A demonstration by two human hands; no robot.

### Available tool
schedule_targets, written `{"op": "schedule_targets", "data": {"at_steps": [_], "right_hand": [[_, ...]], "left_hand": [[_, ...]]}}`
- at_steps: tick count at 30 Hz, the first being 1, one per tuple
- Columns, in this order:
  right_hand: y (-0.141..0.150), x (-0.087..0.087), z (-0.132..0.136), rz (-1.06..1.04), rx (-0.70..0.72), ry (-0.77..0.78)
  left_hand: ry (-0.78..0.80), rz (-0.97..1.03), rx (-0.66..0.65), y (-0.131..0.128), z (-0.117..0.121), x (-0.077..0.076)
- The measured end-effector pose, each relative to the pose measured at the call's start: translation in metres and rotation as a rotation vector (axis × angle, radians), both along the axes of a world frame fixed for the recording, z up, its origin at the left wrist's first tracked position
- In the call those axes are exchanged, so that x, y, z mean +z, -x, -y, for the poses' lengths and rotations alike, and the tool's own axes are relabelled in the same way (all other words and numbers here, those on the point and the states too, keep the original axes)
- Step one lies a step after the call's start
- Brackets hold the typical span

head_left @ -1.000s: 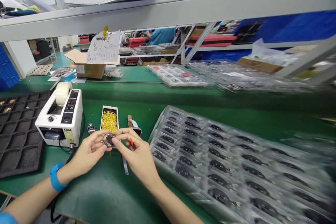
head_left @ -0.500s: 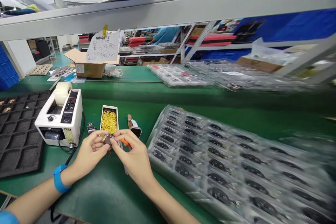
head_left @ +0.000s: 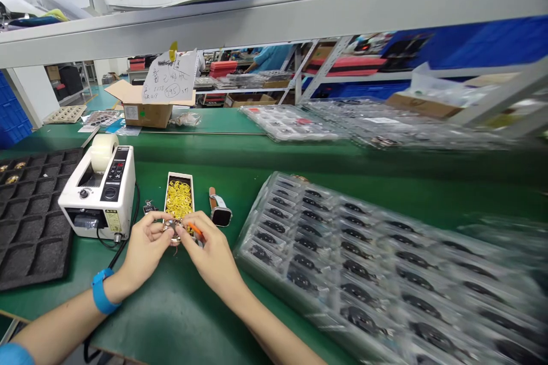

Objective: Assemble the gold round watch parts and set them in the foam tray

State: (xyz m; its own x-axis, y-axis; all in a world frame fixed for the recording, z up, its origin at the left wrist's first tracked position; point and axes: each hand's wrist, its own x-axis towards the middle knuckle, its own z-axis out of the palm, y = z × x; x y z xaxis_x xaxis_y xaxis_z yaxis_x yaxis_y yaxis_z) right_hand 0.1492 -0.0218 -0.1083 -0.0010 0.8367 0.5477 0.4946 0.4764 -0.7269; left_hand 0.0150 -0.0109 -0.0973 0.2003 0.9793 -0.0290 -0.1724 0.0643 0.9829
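My left hand (head_left: pixel 145 245) and my right hand (head_left: pixel 209 251) meet over the green mat, both pinching a small round metal part (head_left: pixel 172 227) with thin wires hanging from it. An orange stick-like tool (head_left: pixel 196 230) lies tucked in my right fingers. Just behind the hands stands a narrow box of yellow rubber bands (head_left: pixel 178 196). A smartwatch with a brown strap (head_left: pixel 219 210) lies to the right of that box. A blue band (head_left: pixel 101 292) circles my left wrist.
A white tape dispenser (head_left: pixel 99 188) stands at the left, with a black foam tray (head_left: pixel 29 222) beside it. Clear plastic trays of dark parts (head_left: pixel 363 262) fill the right. A cardboard box (head_left: pixel 145 108) and a grey shelf beam (head_left: pixel 274 11) lie behind.
Both hands with the round part have drifted left and slightly away from me, uncovering the smartwatch. The grip on the part looks the same.
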Motion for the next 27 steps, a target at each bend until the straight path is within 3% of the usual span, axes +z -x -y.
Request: {"op": "schedule_targets", "data": {"at_steps": [3,8,13,16,20,27], "right_hand": [[0.000,0.001,0.000,0.101,-0.018,-0.086],[-0.002,0.005,0.006,0.363,-0.120,-0.482],[-0.003,0.005,0.014,0.500,-0.252,-0.711],[-0.002,0.003,0.013,0.524,-0.282,-0.704],[-0.004,0.003,0.008,0.458,-0.243,-0.608],[-0.006,0.001,0.005,0.447,-0.166,-0.642]], "left_hand": [[-0.064,-0.142,-0.073,0.004,-0.002,-0.001],[-0.285,-0.361,-0.030,0.013,-0.008,0.008],[-0.048,-0.131,0.000,0.011,-0.005,0.012],[0.037,-0.064,-0.038,0.007,0.001,0.013],[0.034,-0.042,-0.115,0.004,0.008,0.012],[0.016,-0.033,-0.069,0.001,0.013,0.011]]}}
